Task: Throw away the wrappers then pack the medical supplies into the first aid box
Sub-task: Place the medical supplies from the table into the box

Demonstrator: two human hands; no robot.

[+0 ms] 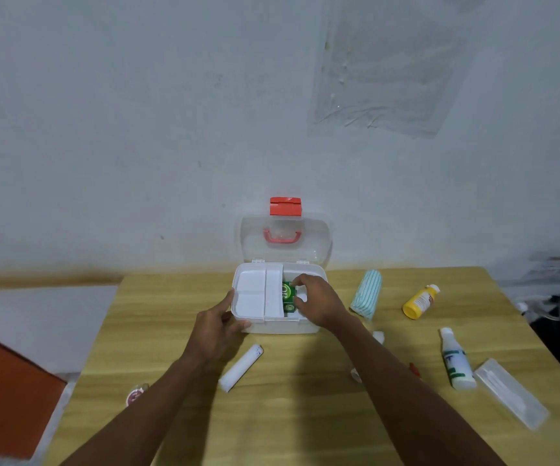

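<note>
In the head view, the right hand (318, 302) is sitting inside the right compartment of the first aid box (278, 327). Its fingers are curling round the green packet (288, 292), which is lying directly beneath them, long axis running near to far, against the white tray (251, 292). The left hand (214, 331) is gripping the box's near-left corner, thumb on the near wall. The white roll (241, 367) is lying nearer this hand.

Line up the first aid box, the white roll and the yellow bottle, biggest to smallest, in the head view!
1. first aid box
2. white roll
3. yellow bottle
The roll lies nearer the camera than the bottle, so the order of those two is unsure.
</note>
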